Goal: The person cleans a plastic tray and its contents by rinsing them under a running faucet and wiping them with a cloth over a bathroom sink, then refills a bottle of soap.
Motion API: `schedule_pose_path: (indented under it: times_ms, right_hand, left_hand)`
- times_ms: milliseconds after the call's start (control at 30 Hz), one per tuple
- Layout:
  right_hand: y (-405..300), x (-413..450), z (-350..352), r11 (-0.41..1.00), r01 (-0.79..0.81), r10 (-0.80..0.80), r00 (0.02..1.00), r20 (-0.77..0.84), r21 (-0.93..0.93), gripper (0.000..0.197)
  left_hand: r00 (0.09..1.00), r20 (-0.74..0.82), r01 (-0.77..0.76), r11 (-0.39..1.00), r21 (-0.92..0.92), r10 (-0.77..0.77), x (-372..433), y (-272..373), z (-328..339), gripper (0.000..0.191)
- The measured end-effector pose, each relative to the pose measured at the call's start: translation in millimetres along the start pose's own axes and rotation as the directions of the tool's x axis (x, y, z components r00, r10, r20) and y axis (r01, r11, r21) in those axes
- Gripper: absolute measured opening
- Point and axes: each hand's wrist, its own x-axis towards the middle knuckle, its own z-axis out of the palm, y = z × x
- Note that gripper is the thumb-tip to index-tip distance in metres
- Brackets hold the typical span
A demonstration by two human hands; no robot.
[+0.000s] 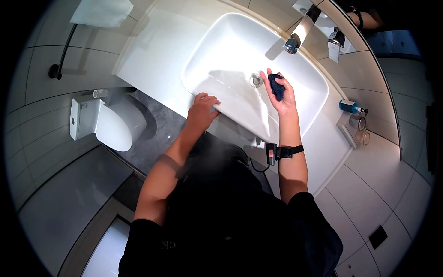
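My right hand (283, 95) is over the white washbasin (235, 38), palm up, shut on a small crumpled dark blue cloth (277, 87). Its outstretched fingers lie just right of the metal drain (256, 80). On the basin's near left rim rests my left hand (203, 110), its fingers curled over the edge with nothing seen in them. The chrome faucet (301, 31) stands at the basin's far side, and no running water can be made out from it. Water glistens on the basin floor.
A blue soap bottle (349, 106) and two glasses (360, 123) stand at the right, below a mirror (391, 79). Left of the counter (148, 52) are a white toilet (117, 128) and a white towel (102, 12) on a dark rail.
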Motion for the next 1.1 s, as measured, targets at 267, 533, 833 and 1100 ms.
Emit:
schedule_pose_path:
  times_ms: [267, 533, 833, 1100]
  right_hand:
    - [13, 8, 19, 0.978, 0.084, -0.089, 0.996, -0.016, -0.192, 0.032]
    - [6, 19, 22, 0.786, 0.305, -0.365, 0.931, -0.005, -0.538, 0.04]
    - [11, -12, 61, 0.811, 0.369, -0.205, 0.906, 0.371, -0.454, 0.032]
    - [140, -80, 121, 0.624, 0.217, 0.16, 0.905, 0.395, -0.751, 0.061]
  left_hand:
    - [1.0, 0.002, -0.023, 1.0, 0.007, 0.023, -2, 2, -2, 0.033]
    - [0.993, 0.101, 0.06, 0.994, 0.09, -0.069, 3, 9, 0, 0.03]
    - [0.86, 0.491, 0.352, 0.86, -0.37, -0.141, 0, 24, -81, 0.047]
    - [0.983, 0.18, 0.146, 0.695, -0.704, -0.024, -42, 22, -141, 0.066]
